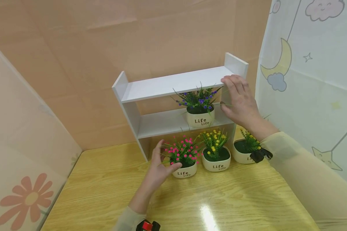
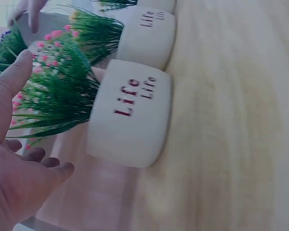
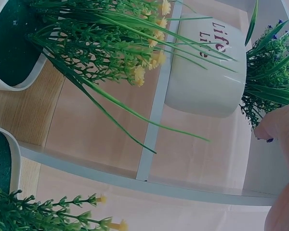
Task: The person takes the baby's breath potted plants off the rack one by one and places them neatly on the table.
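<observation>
My left hand (image 1: 158, 166) is beside the potted plant with pink flowers (image 1: 182, 153), its thumb in front and fingers spread toward the far side. In the left wrist view a gap shows between that hand (image 2: 19, 168) and the white pot (image 2: 130, 115). My right hand (image 1: 240, 99) is at the right end of the shelf unit (image 1: 173, 84), its fingertips at the top board's front edge. Its thumb hangs lower, close to the potted plant with purple flowers (image 1: 200, 118), which stands on the middle board. The right wrist view shows part of the hand (image 3: 284, 139) near the purple flowers.
Two potted plants with yellow flowers stand on the wooden table (image 1: 104, 192): one (image 1: 217, 163) beside the pink one, another (image 1: 243, 154) farther right beneath my right forearm. An orange-brown cloth (image 1: 162, 35) hangs behind the shelf, with printed white cloths (image 1: 309, 96) at the sides.
</observation>
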`<state>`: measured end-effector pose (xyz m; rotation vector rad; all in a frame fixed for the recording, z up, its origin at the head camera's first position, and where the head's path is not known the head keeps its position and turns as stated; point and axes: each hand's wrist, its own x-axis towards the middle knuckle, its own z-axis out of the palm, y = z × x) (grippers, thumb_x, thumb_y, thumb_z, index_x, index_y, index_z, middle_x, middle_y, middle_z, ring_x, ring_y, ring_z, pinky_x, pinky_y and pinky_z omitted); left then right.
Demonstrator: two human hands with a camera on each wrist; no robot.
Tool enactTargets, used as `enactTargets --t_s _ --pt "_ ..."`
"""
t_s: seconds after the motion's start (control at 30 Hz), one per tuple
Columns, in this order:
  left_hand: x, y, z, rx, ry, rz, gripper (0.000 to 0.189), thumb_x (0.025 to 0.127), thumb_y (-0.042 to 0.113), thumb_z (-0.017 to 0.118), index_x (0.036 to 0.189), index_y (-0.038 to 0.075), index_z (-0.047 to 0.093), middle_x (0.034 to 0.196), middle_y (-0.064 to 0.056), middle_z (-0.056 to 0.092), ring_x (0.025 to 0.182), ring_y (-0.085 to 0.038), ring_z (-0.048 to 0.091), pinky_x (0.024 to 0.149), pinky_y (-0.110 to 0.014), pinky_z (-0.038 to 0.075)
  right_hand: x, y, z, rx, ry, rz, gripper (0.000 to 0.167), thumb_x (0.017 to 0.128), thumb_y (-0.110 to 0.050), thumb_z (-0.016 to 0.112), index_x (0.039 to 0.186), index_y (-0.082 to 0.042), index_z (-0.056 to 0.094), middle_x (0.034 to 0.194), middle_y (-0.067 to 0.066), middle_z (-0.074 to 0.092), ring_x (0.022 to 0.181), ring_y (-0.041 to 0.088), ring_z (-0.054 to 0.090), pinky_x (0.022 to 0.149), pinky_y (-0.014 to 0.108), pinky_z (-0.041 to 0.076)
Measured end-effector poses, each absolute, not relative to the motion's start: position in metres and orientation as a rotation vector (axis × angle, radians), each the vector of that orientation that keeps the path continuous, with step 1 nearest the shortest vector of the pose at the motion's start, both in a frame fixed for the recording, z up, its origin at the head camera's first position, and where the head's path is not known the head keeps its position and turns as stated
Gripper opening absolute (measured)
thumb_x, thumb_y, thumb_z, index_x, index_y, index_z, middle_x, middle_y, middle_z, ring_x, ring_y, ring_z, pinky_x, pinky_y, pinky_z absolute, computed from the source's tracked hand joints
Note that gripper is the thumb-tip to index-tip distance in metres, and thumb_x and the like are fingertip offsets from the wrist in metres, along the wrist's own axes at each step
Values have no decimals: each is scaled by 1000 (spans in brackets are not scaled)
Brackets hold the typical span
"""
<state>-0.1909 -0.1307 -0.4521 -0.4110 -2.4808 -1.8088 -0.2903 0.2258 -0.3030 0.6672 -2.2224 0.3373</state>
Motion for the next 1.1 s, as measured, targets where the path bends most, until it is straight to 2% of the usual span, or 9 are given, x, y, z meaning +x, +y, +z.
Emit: enactTargets --t_s 0.2,0.43,0.7,0.9,1.1 --pt "-192 -135 -438 -447 -2438 -1766 120 89 24 96 176 14 15 170 -11 31 157 -38 34 132 -57 29 -290 226 -303 690 -2206 345 90 85 0 84 161 -1 36 163 23 37 154 45 27 134 49 19" --pt "-192 -140 -424 -431 -2479 -1653 121 88 38 96 177 20 16 177 -10 25 164 -40 25 130 -65 27 -290 227 -303 688 -2200 341 89 85 0 84 161 -1 36 163 23 36 155 44 27 134 49 19" --pt "-193 -139 -401 -437 -2516 -1561 117 90 36 95 177 18 20 178 -7 25 164 -36 26 129 -66 27 -291 225 -303 686 -2200 357 90 85 1 84 161 -3 37 163 22 38 155 43 27 134 49 20" --pt "-200 -135 -386 -469 -2589 -1452 104 98 46 86 176 21 23 180 -6 22 165 -38 24 125 -73 31 -291 225 -304 679 -2198 342 89 84 0 84 160 -1 37 162 23 38 154 44 28 133 49 21" --pt "-211 -127 -374 -548 -2642 -1362 101 102 58 76 177 20 21 180 -9 21 165 -38 24 127 -69 31 -291 226 -304 673 -2209 342 90 84 0 85 160 -1 37 162 23 38 154 44 28 134 50 20"
